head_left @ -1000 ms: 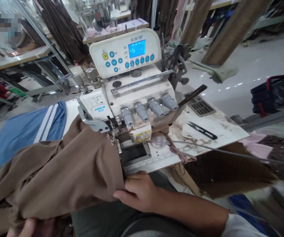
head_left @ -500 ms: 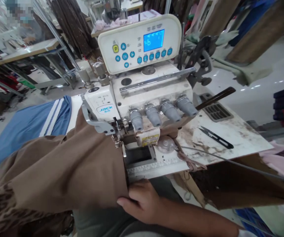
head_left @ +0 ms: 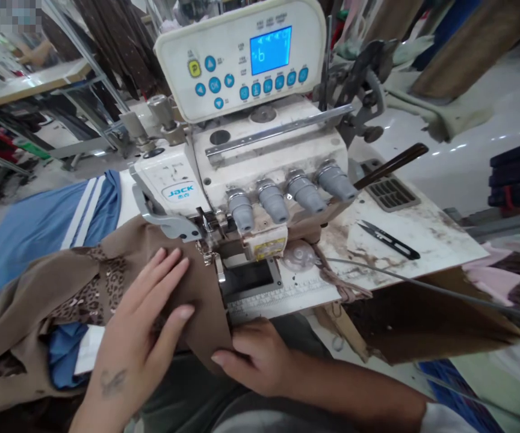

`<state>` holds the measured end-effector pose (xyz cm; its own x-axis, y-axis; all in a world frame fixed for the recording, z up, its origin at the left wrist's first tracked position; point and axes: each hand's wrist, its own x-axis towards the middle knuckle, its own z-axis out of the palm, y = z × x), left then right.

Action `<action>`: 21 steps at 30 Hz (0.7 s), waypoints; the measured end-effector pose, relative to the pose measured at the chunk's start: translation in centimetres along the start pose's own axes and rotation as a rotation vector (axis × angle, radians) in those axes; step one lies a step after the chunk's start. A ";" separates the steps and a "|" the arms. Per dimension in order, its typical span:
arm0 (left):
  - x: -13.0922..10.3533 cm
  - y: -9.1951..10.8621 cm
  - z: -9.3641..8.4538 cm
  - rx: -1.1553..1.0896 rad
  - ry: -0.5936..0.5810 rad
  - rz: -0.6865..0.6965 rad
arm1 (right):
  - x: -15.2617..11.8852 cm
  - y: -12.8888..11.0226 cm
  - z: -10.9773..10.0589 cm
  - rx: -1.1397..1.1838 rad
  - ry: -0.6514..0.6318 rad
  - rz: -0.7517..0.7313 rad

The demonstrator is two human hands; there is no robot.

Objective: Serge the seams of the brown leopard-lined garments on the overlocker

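— Two hands on one piece: the brown fabric point(head_left: 106, 282) lies on the desk point(head_left: 422, 234) to the left of the presser foot point(head_left: 208, 255), its near corner hanging over the desk's front edge.

— How are the hands set?

— Left hand point(head_left: 145, 325) lies flat and spread on top of the cloth, fingers pointing toward the foot, gripping nothing. Right hand point(head_left: 255, 358) sits just beside it at the front edge, thumb and fingers pinched on the hanging corner.

— Any room around them?

— Beyond the left fingertips the cloth's right edge runs straight up to the foot, close to the dark plate point(head_left: 248, 278). Right of the right hand the desk front is bare, then a loose cord point(head_left: 345, 288) trails over the edge. Farther right lie black thread snips point(head_left: 389, 239), well apart.

— And the cloth itself?

— Plain matte brown, rumpled, with a leopard-print patch point(head_left: 92, 294) showing left of the left hand. Blue fabric with white stripes point(head_left: 61, 222) lies under and beyond it. Behind stands the white overlock machine point(head_left: 251, 156), its blue display point(head_left: 270, 51) lit.
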<state>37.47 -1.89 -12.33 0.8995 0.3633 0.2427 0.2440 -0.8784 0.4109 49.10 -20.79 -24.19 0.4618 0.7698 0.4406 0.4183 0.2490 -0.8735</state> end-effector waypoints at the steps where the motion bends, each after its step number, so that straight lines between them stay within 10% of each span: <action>1: 1.0 0.2 0.8 0.007 -0.002 0.023 | 0.1 0.0 -0.1 0.016 -0.003 0.024; 10: 8.3 -2.8 1.0 -0.110 0.124 -0.072 | 4.6 -1.4 -1.7 0.060 0.035 0.208; 14: 6.5 -0.8 0.6 0.024 0.471 -0.026 | 5.6 -2.0 -1.8 0.098 0.095 0.241; 21: 1.4 2.2 2.5 -0.030 0.221 0.150 | 4.1 -1.9 -1.2 0.342 0.068 0.399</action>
<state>40.19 -4.08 -13.25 0.8232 0.2913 0.4873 0.1000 -0.9193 0.3806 51.13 -18.82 -20.47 0.5871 0.8071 0.0623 -0.0739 0.1301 -0.9887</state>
